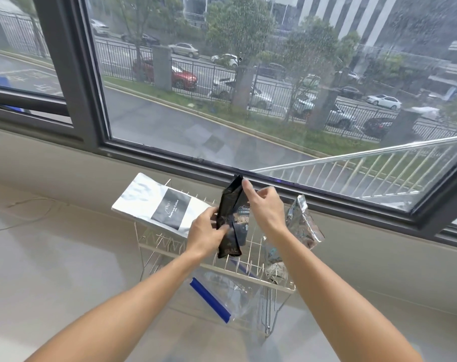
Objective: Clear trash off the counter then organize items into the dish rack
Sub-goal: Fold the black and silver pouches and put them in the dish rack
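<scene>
A white wire dish rack (279, 284) stands on the pale counter below the window. Both hands hold a black coffee bag (228, 205) upright over the rack: my left hand (205, 232) grips its lower left side, my right hand (262, 205) pinches its top right edge. A large white bag with a black label (154, 202) leans in the rack's left end. A crinkled silver bag (304, 223) stands at the right end, with a smaller clear packet (273, 262) in front of it. A clear zip bag with a blue seal (214, 299) hangs at the rack's near side.
A dark window frame (326, 202) and sill run right behind the rack. The pale counter (65, 270) spreads to the left and front. A thin cord (26, 207) lies on the counter at far left.
</scene>
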